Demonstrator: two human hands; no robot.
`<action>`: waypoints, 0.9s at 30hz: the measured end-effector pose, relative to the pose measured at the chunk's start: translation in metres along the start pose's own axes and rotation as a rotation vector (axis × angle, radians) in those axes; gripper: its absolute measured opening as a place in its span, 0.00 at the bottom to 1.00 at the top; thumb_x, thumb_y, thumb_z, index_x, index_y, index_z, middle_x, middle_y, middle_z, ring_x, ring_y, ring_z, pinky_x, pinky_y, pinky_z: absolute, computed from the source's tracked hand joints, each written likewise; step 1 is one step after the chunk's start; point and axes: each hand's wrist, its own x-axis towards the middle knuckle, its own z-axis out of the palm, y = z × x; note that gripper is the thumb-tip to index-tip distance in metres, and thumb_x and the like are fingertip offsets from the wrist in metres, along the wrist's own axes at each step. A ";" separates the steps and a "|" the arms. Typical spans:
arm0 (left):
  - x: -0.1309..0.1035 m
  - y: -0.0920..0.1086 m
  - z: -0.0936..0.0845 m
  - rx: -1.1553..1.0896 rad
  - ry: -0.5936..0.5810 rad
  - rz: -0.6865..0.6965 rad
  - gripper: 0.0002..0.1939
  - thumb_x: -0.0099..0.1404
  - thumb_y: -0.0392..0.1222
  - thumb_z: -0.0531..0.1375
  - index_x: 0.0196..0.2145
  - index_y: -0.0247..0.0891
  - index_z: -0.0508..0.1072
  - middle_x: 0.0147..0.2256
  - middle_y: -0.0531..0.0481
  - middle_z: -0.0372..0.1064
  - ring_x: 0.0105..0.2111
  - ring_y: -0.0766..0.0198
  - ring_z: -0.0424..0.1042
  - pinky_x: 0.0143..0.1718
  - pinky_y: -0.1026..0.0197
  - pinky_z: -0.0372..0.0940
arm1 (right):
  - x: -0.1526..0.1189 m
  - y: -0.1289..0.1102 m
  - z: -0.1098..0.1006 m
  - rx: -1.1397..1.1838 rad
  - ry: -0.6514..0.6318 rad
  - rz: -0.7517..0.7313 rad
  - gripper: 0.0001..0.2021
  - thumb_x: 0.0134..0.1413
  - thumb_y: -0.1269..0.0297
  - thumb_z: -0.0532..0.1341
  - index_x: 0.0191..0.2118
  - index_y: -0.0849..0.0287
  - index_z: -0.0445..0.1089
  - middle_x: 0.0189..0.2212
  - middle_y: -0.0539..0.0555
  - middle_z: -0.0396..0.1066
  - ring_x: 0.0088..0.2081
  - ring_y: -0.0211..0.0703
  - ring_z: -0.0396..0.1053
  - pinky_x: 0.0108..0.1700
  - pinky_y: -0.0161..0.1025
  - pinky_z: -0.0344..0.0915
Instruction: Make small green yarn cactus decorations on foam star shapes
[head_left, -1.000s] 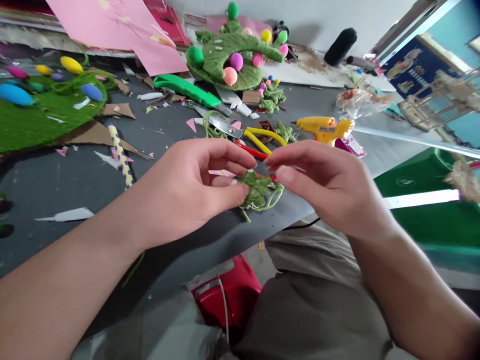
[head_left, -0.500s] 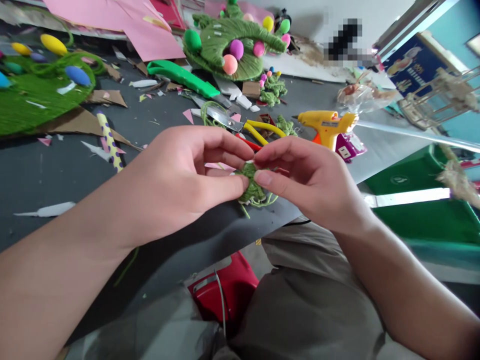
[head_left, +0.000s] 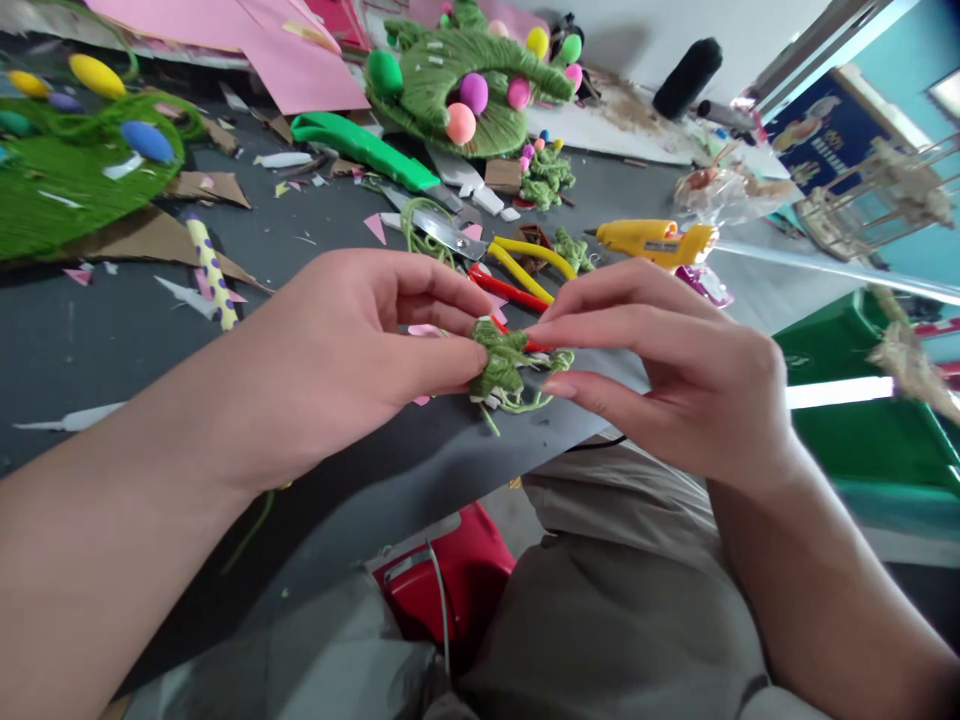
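Observation:
Between thumb and fingers, my left hand [head_left: 360, 350] pinches a small green yarn-wrapped piece [head_left: 499, 362] over the front part of the dark table. Loose light-green yarn [head_left: 529, 405] hangs in loops at its lower right side. My right hand [head_left: 660, 365] is just right of the piece, its thumb and fingers apart around the yarn loops, with nothing plainly gripped. Behind the hands lie scissors with yellow handles [head_left: 529, 262] and a red-handled tool [head_left: 510, 290].
A yellow glue gun [head_left: 652, 242] rests behind my right hand. Farther back are a green cutter [head_left: 364, 150], a green yarn shape with coloured balls [head_left: 495, 115] and pink paper [head_left: 300, 60]. A green bin [head_left: 862, 400] stands right of the table [head_left: 517, 455].
My right hand has let go of the green piece and moved right, its thumb and fingers spreading. My left hand keeps its pinch, and more of the piece shows.

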 end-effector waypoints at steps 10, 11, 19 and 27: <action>-0.001 0.002 0.000 -0.029 -0.057 -0.035 0.10 0.60 0.36 0.69 0.41 0.43 0.81 0.29 0.52 0.78 0.28 0.66 0.75 0.26 0.67 0.63 | 0.005 0.003 0.006 -0.039 -0.031 -0.108 0.09 0.65 0.69 0.65 0.47 0.50 0.81 0.44 0.55 0.77 0.48 0.47 0.76 0.50 0.47 0.74; -0.001 0.003 -0.001 -0.027 -0.072 -0.037 0.10 0.62 0.36 0.68 0.42 0.42 0.81 0.31 0.52 0.79 0.29 0.67 0.75 0.27 0.67 0.64 | 0.006 0.003 0.006 -0.029 -0.038 -0.109 0.09 0.65 0.69 0.66 0.47 0.51 0.81 0.45 0.55 0.77 0.48 0.47 0.76 0.50 0.47 0.74; -0.001 -0.002 -0.003 0.010 -0.078 -0.001 0.14 0.61 0.39 0.69 0.46 0.45 0.81 0.35 0.50 0.80 0.35 0.60 0.79 0.31 0.62 0.68 | 0.004 -0.001 0.006 -0.038 -0.092 -0.084 0.10 0.63 0.70 0.67 0.46 0.48 0.80 0.46 0.55 0.76 0.49 0.48 0.74 0.51 0.48 0.73; -0.001 0.000 -0.002 0.048 -0.002 0.019 0.13 0.59 0.41 0.71 0.43 0.45 0.82 0.31 0.51 0.79 0.29 0.64 0.74 0.25 0.64 0.63 | 0.007 -0.013 0.019 0.046 0.027 0.125 0.04 0.65 0.67 0.65 0.37 0.52 0.78 0.37 0.52 0.77 0.40 0.45 0.74 0.44 0.46 0.71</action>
